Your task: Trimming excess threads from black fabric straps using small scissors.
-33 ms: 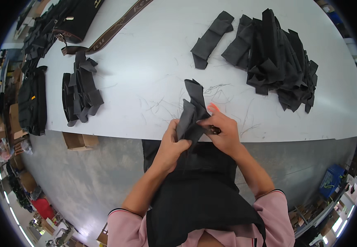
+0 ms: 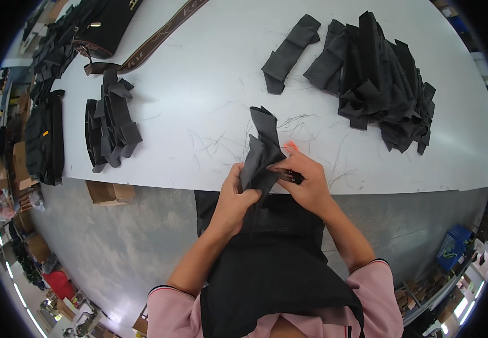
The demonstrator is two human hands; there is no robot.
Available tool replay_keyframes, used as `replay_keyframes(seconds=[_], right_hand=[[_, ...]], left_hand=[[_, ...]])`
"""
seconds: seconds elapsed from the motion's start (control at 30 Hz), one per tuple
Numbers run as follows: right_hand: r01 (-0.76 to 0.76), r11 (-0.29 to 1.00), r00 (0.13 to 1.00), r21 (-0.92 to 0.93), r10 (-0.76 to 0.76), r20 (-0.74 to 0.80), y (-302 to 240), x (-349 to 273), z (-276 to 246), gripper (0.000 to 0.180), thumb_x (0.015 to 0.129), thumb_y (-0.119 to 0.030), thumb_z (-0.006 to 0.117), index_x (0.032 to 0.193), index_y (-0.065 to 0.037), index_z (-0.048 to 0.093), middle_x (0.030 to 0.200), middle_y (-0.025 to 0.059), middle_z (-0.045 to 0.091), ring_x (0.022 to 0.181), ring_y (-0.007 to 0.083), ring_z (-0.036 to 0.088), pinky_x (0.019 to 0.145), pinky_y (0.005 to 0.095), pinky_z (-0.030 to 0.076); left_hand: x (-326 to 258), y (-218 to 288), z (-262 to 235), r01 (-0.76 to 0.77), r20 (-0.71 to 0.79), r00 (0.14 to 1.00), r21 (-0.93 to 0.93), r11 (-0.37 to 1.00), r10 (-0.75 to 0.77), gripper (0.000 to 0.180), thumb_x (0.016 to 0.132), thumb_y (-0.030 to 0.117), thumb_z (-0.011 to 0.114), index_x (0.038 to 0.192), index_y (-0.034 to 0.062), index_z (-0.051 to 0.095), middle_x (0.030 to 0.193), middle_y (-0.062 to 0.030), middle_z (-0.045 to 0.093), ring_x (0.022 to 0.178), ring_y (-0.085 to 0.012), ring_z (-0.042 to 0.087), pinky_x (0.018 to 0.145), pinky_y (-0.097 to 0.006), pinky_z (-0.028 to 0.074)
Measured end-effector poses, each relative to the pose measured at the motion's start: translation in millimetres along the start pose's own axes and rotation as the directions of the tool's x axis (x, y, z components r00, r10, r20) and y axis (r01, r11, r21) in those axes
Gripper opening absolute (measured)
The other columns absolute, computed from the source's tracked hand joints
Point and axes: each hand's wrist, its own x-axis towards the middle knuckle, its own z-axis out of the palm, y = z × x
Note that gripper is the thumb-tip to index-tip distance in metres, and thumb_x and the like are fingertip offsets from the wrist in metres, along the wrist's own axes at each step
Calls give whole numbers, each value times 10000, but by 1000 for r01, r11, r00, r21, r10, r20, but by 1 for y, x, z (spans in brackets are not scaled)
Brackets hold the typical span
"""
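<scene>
A dark grey folded fabric piece (image 2: 262, 143) stands tilted over the table's near edge. My left hand (image 2: 236, 197) grips its lower left side between thumb and fingers. Closed around small dark thread snips (image 2: 290, 176), my right hand (image 2: 310, 179) has its thumb and forefinger at the right side of the fabric, with the snips close to its edge. Something bright orange (image 2: 290, 146), too small to name, shows just beyond the right forefinger. Loose dark threads (image 2: 297, 121) lie on the white table around the piece.
A large heap of dark fabric pieces (image 2: 382, 90) lies at the right, a single piece (image 2: 290, 55) beside it. A smaller stack (image 2: 114, 124) is at the left, near a black bag (image 2: 106, 34) with a brown strap (image 2: 165, 34). Below the table edge stands an open cardboard box (image 2: 109, 192).
My right hand has turned slightly, and the dark snips show more plainly in it. The fabric piece has shifted a little; my left hand keeps its hold.
</scene>
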Motion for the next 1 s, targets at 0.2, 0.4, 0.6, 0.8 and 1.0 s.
replay_keyframes(seconds=[0.2,0.4,0.6,0.8,1.0], right_hand=[[-137,934,990,-330,143,-4,-49,-19,-17,356,725,-63,699,1068,-92,607,873,54,535,665,215,573,566,307,459],[85,832,996,-548,-82,31,-51,-10,-8,356,661,-23,728,1002,-67,637,792,42,534,558,193,526,497,297,402],[150,754,988,-640,-130,79,-54,-5,-4,335,656,-31,711,981,-71,638,745,41,498,521,193,487,486,308,385],[135,742,991,-657,-112,76,-51,-7,-4,304,676,-25,704,969,-67,636,759,50,512,543,201,519,502,309,412],[0,880,998,-474,-32,-61,-51,-6,-4,269,701,-8,705,954,-64,631,776,73,527,556,231,539,517,298,421]], left_hand=[[0,0,10,-171,-161,967,152,973,195,422,754,8,559,1158,-11,436,1002,-68,539,887,-107,505,769,-241,430],[1,0,16,-224,-194,943,232,947,270,423,772,12,559,1170,-18,418,1006,-76,536,899,-114,509,776,-250,439],[5,-7,14,-264,-209,925,248,932,317,441,765,-10,570,1174,-12,407,997,-80,531,879,-111,508,748,-241,441],[8,-10,12,-254,-210,920,326,911,331,424,764,-11,570,1155,-16,407,960,-77,536,827,-107,508,712,-242,442],[9,-1,13,-244,-230,915,335,910,330,420,765,-3,562,1156,-16,409,956,-79,538,823,-109,508,708,-244,444]])
